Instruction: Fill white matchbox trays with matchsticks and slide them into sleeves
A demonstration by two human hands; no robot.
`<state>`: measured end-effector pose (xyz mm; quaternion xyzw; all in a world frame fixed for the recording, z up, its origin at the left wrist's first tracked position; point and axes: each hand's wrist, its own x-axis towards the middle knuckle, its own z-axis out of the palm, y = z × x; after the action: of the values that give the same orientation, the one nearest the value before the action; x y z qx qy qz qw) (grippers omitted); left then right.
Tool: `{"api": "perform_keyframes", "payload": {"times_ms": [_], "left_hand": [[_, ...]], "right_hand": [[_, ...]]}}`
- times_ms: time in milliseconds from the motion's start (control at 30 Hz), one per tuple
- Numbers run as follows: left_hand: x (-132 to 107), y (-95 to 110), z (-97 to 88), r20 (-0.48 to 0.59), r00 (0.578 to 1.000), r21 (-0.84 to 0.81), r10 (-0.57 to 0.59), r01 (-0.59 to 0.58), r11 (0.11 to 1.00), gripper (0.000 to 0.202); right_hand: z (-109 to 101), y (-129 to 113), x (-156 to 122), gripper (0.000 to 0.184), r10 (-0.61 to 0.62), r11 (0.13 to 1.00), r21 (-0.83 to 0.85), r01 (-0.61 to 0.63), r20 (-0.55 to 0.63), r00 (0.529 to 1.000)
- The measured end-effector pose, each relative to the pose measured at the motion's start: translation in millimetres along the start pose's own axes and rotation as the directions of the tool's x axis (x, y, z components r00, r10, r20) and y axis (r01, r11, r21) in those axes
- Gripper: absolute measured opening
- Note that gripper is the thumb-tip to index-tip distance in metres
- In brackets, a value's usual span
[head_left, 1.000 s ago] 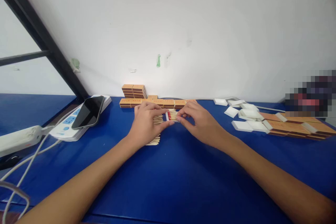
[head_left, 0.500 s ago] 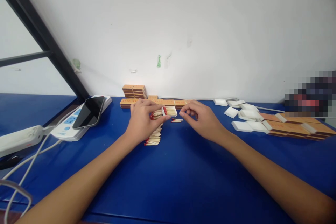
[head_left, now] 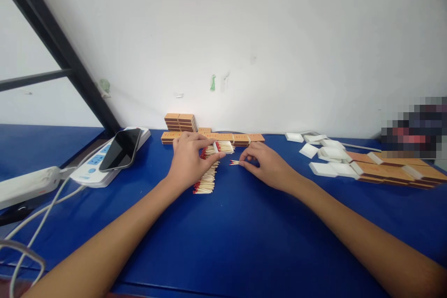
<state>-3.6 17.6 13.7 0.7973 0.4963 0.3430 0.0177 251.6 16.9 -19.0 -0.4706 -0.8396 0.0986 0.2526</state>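
Between the thumb and fingers of my left hand (head_left: 191,158) is a small white matchbox tray (head_left: 229,150), filled with red-tipped matches. A row of loose matches (head_left: 206,182) lies on the blue table beneath and beside that hand, partly covered by it. To the right, my right hand (head_left: 267,164) pinches the plain ends of a few matches (head_left: 234,162) near the table surface, their red heads pointing left. Its other fingers are curled. Right behind both hands runs a line of orange matchboxes (head_left: 240,139).
More matchboxes (head_left: 179,122) are stacked against the wall. On the right lie several empty white trays (head_left: 323,169) beside orange matchbox sleeves (head_left: 379,170). A phone (head_left: 120,149) rests on a power strip (head_left: 84,174) at the left, with white cables (head_left: 45,214) trailing forward.
My right hand has lowered slightly and its fingertips have closed on the few matches lying on the table. My left hand still holds the tray.
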Motion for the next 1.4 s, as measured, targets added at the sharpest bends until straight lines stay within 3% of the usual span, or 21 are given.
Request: {"api": "perform_keyframes", "payload": {"times_ms": [533, 867, 1400], "left_hand": [[-0.8, -0.3, -0.7, -0.001, 1.000, 0.002, 0.014, -0.014, 1.000, 0.034], [-0.4, -0.3, -0.9, 0.009, 1.000, 0.002, 0.017, -0.017, 1.000, 0.036], [-0.9, -1.7, 0.3, -0.001, 0.999, 0.005, 0.039, -0.039, 0.999, 0.035]], "right_hand": [[0.4, 0.6, -2.0, 0.010, -0.047, 0.999, 0.007, 0.047, 0.004, 0.999], [1.1, 5.1, -3.6, 0.010, -0.093, 0.995, -0.022, 0.095, 0.068, 0.993], [-2.0, 4.5, -3.9, 0.008, -0.074, 0.997, -0.032, 0.075, 0.041, 0.996]]}}
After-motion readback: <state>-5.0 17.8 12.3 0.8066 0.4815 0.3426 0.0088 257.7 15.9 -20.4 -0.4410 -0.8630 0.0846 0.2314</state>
